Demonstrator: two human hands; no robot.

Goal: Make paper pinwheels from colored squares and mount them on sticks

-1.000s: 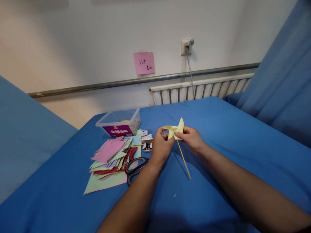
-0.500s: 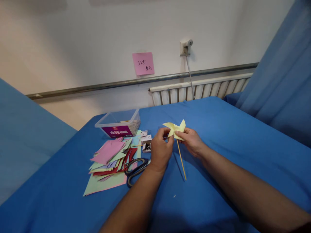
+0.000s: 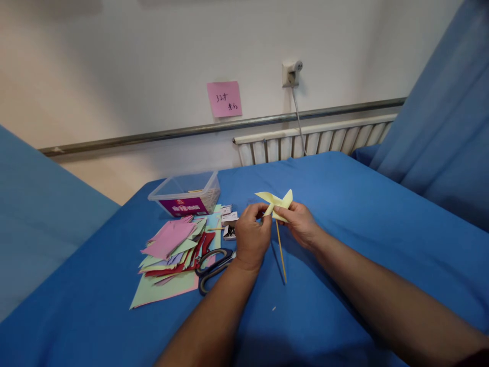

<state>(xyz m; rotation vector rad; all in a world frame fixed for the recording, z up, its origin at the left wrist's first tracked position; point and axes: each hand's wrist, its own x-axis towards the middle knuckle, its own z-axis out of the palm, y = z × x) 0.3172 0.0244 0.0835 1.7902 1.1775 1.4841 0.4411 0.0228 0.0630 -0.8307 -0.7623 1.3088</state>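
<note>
Left hand and right hand, close together, pinch the yellow pinwheel, stick below — a light touch should avoid creasing!

The left hand and right hand are bare, like the 2 forearms; a dark reddish sleeve edges the right.

An indoor room used as a craft corner is suggested: paper sheets and scissors are laid out on a blue-covered surface, backed by a wall radiator and flanked by a blue curtain (whether home or institution cannot be told).
</note>
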